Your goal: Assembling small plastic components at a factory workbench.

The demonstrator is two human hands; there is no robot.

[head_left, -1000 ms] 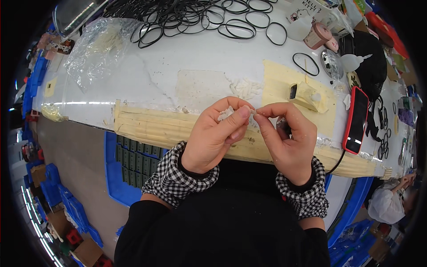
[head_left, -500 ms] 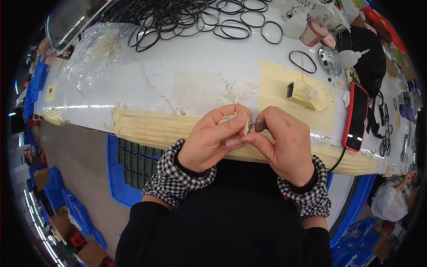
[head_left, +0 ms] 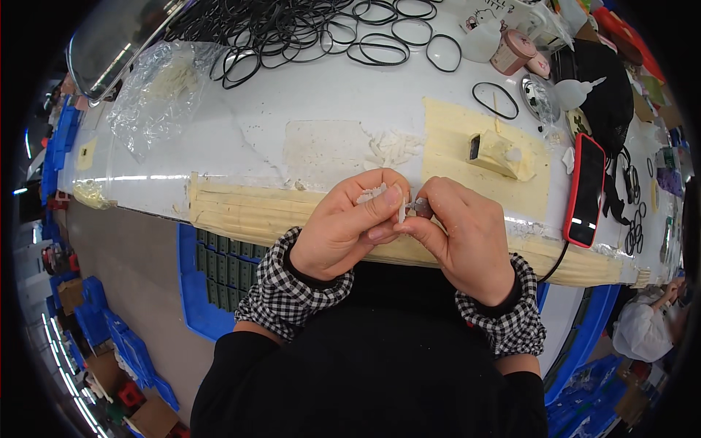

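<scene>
My left hand [head_left: 339,230] is closed, thumb against fingers, over several small white strips [head_left: 372,193]. One thin white piece [head_left: 401,210] stands out between its thumb and fingertips. Facing it, my right hand [head_left: 471,237] pinches a small dark grey, metallic-looking piece [head_left: 422,208] whose exact kind I cannot make out. Its tip meets or nearly meets the white piece; fingers hide the contact. Both hands are above the table's near edge. Just beyond them lies a small heap of white strips [head_left: 394,148] on the table [head_left: 255,146].
Black rubber rings [head_left: 321,29] are heaped at the back. A clear plastic bag [head_left: 157,95] lies left. On yellow tape [head_left: 453,131] sits a tape-wrapped block [head_left: 500,157]. A red-cased phone [head_left: 585,193] lies right. Blue crates [head_left: 193,306] stand below; a person in white [head_left: 642,328] is far right.
Both hands keep nearly the same place and grip. The grey piece has turned slightly in my right fingers, and the whole view has shifted a little.
</scene>
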